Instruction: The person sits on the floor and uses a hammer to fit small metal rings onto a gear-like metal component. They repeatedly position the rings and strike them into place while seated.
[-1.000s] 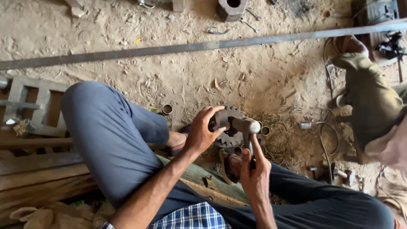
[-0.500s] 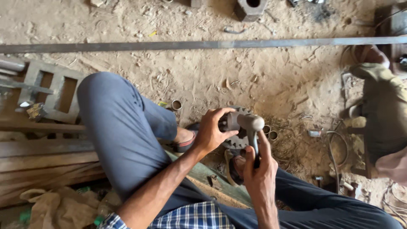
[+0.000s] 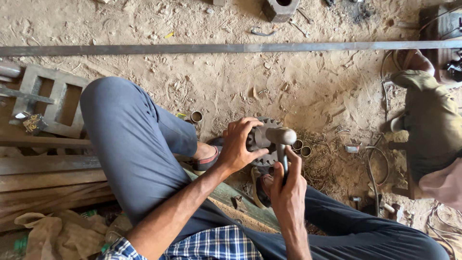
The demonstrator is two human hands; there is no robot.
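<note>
— What do the hands hold?

— The left hand (image 3: 237, 147), just right of the frame's centre, is wrapped around a short grey metal cylinder (image 3: 261, 137) that lies across a dark toothed steel gear wheel (image 3: 263, 144). The right hand (image 3: 288, 185), just below it, is closed around the dark handle of a hammer with a rounded grey metal head (image 3: 281, 136); the head sits at the cylinder's right end, touching it or nearly so.

— Where is the gear?

— On the sandy ground, centre-right, between the person's blue-grey trousered knees (image 3: 120, 130). Two small brass-coloured rings (image 3: 301, 148) lie just right of it, another ring (image 3: 196, 116) to its upper left.

— And around?

— A long flat steel bar (image 3: 192, 49) runs across the top. A grey rectangular metal frame (image 3: 53, 101) lies at the left, wooden planks (image 3: 43, 171) below it. Another person's olive-clad leg (image 3: 430, 120) shows at the right edge.
</note>
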